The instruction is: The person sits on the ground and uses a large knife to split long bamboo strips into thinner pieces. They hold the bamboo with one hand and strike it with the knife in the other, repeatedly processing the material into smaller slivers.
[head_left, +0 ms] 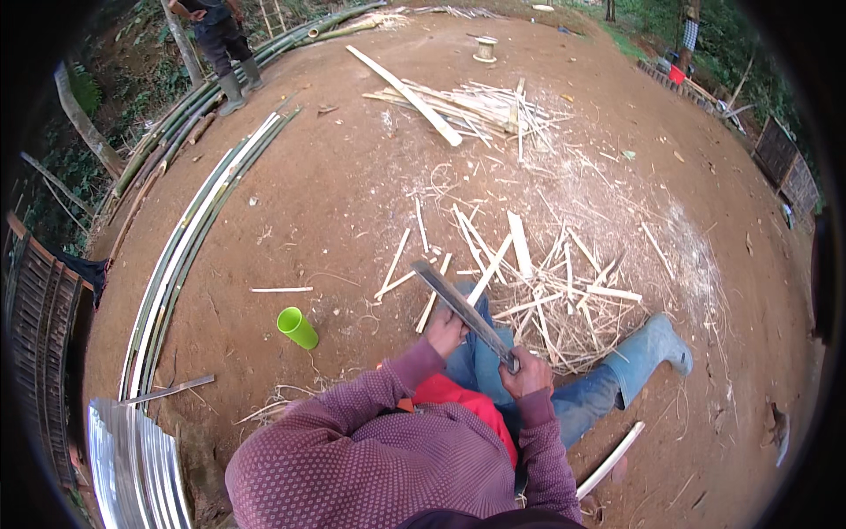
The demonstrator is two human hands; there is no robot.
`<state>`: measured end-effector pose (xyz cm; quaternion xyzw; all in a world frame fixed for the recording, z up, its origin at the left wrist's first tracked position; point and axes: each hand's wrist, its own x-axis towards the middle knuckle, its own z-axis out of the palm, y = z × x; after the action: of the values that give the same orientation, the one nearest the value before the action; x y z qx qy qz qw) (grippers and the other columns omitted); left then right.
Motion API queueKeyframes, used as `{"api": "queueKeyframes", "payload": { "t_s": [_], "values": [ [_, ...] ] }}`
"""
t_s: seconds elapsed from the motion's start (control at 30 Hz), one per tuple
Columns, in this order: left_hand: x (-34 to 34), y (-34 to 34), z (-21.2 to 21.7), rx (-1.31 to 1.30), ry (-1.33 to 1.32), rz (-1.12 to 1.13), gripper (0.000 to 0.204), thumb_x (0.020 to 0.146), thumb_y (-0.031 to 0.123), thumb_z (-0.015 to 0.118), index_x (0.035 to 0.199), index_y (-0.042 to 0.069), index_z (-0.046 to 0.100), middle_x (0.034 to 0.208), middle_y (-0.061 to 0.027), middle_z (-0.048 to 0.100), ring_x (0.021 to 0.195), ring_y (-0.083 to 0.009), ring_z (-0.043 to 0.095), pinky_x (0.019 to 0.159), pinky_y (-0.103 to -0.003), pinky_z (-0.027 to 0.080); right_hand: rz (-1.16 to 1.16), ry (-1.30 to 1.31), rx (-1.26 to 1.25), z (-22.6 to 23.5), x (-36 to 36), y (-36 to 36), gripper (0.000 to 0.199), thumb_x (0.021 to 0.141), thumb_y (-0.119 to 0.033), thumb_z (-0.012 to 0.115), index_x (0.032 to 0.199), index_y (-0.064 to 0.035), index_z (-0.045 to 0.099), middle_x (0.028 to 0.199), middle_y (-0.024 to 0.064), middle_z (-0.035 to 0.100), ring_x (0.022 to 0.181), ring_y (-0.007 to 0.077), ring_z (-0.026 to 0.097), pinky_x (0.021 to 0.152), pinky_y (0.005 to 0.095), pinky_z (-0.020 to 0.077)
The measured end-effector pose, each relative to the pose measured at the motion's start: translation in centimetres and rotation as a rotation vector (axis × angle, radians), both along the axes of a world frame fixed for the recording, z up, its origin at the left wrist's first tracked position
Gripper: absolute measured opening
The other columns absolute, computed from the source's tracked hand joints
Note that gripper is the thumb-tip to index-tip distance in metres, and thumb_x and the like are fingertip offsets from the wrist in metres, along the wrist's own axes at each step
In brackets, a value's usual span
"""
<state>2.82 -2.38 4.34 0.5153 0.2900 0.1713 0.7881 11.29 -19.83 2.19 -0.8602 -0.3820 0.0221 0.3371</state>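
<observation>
- A long flat blade (463, 309) is held slanting over the knees, its tip up and to the left.
- The right hand (527, 372) is closed round the blade's lower end.
- The left hand (446, 333) is curled against the blade's middle.
- Split bamboo strips (564, 291) are scattered just beyond the hands.
- A green cup (297, 327) lies left of the left hand.

Both forearms, in purple patterned sleeves, come up from the lower edge and bend inward over the lap. The left hand (445, 333) is curled shut, knuckles up — the right hand (527, 371) sits lower and nearer the body, fingers also clenched tight.
</observation>
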Motion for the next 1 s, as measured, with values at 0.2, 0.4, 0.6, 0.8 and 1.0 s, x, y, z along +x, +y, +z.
{"api": "queueKeyframes", "payload": {
  "t_s": [0.2,0.4,0.6,0.8,1.0],
  "values": [
    [-0.7,1.4,-1.3,0.139,-0.020,-0.101,0.021,0.096,0.023,0.040,0.106,0.008,0.049,0.057,0.0055,0.037,0.042,-0.0036,0.029,0.036,-0.020,0.023,0.007,0.008,-0.053,0.6,0.5,0.8,0.018,0.067,-0.022,0.066,0.079,-0.0105,0.060,0.067,0.0147,0.061,0.067,0.0356,0.060,0.058,0.0441,0.0467],
    [-1.8,0.2,1.5,-0.011,0.044,-0.101,0.036,0.094,0.029,0.046,0.124,0.009,0.046,0.058,0.0048,0.040,0.043,-0.0034,0.032,0.038,-0.019,0.024,-0.043,0.034,-0.064,-1.3,3.2,-0.4,0.027,0.066,-0.025,0.067,0.088,-0.0104,0.063,0.076,0.0165,0.063,0.072,0.0368,0.060,0.064,0.0428,0.0486],
    [-4.0,-0.3,4.2,-0.058,0.006,-0.177,0.031,0.095,0.021,0.043,0.119,0.004,0.046,0.056,0.0056,0.033,0.040,-0.0026,0.027,0.037,-0.018,0.025,-0.109,0.015,-0.178,-0.1,4.2,-0.9,0.024,0.069,-0.029,0.065,0.086,-0.0128,0.064,0.074,0.0140,0.064,0.072,0.0338,0.062,0.064,0.0437,0.0486],
    [-5.4,-0.4,4.6,-0.123,-0.003,-0.286,0.035,0.095,0.020,0.042,0.124,0.000,0.042,0.058,0.0045,0.034,0.043,-0.0024,0.028,0.038,-0.017,0.024,-0.213,0.012,-0.306,-1.4,7.9,-2.4,0.026,0.071,-0.031,0.064,0.092,-0.0165,0.067,0.069,0.0119,0.064,0.066,0.0300,0.063,0.064,0.0414,0.0504],
    [-7.2,-0.1,5.9,-0.150,0.004,-0.300,0.036,0.095,0.022,0.043,0.124,0.001,0.042,0.056,0.0053,0.033,0.041,-0.0016,0.026,0.037,-0.016,0.023,-0.448,0.157,-0.333,-4.4,11.8,-4.6,0.035,0.075,-0.038,0.061,0.098,-0.0120,0.067,0.075,0.0162,0.066,0.069,0.0284,0.065,0.070,0.0386,0.0522]
  ]
}}
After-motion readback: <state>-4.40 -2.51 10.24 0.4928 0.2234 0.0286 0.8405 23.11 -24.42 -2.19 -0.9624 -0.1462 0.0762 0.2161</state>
